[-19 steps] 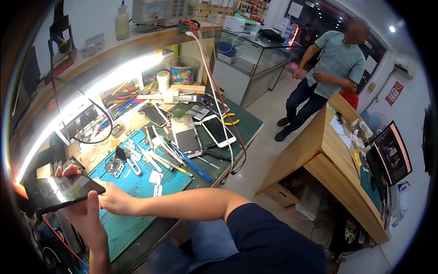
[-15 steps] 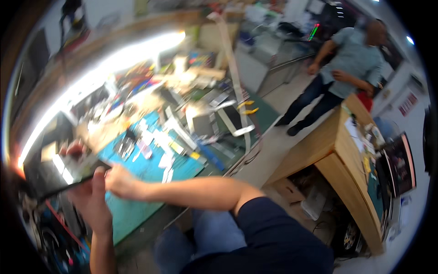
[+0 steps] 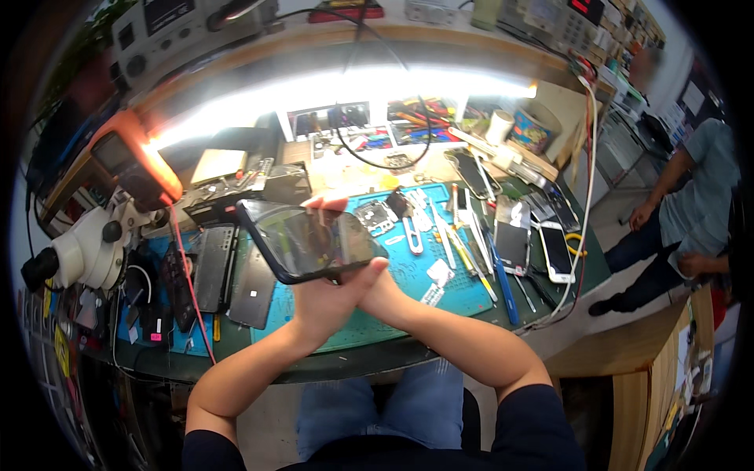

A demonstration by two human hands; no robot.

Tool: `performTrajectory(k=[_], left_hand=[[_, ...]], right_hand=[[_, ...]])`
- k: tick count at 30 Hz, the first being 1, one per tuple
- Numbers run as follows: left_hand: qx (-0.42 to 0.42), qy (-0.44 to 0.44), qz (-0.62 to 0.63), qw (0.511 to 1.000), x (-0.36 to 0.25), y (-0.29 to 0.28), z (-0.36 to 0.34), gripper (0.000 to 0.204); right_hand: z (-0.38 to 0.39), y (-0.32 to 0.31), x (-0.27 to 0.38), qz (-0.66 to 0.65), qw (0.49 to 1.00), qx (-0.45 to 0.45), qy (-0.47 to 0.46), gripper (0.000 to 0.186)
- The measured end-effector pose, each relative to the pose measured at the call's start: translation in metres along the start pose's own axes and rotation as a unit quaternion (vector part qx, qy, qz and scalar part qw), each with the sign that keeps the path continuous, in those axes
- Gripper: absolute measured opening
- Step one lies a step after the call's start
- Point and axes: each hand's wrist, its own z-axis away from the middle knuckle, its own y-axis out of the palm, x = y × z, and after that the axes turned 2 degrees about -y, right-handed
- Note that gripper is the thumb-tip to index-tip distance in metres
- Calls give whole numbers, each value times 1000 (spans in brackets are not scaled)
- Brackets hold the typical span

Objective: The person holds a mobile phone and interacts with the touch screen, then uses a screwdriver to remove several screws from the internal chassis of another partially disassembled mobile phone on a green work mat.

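My left hand point(image 3: 318, 310) is shut on a black phone point(image 3: 302, 239), holding it tilted above the blue work mat point(image 3: 361, 314), its thumb along the lower edge. My right hand point(image 3: 377, 294) meets the phone's lower right end beside the left one, fingers mostly hidden. Under and right of them lie an opened phone part point(image 3: 375, 218), tweezers, a blue-handled tool point(image 3: 504, 286) and a white phone point(image 3: 556, 251). Left of them are several dark phones or housings point(image 3: 214, 267).
A microscope point(image 3: 86, 255) and an orange meter point(image 3: 137, 157) stand at left. A strip lamp, instrument shelf point(image 3: 424, 39) and hanging cables cross the back. At right a person in a grey-blue shirt point(image 3: 691, 196) stands near a wooden desk point(image 3: 628, 369).
My view has swung left to face the bench squarely. The phone and both my hands now appear in the middle, still together; the person has shifted to the right edge of view.
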Motion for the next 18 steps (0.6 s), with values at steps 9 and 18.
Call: performTrajectory(k=[9,18], left_hand=[[30,32,-15,999,8,-3,2,100],[32,22,41,998,11,-6,-2,103]], right_hand=[[-16,-11,-25,127,984,73,-98,54],[-3,-8,-19,154,985,78,-23,53]])
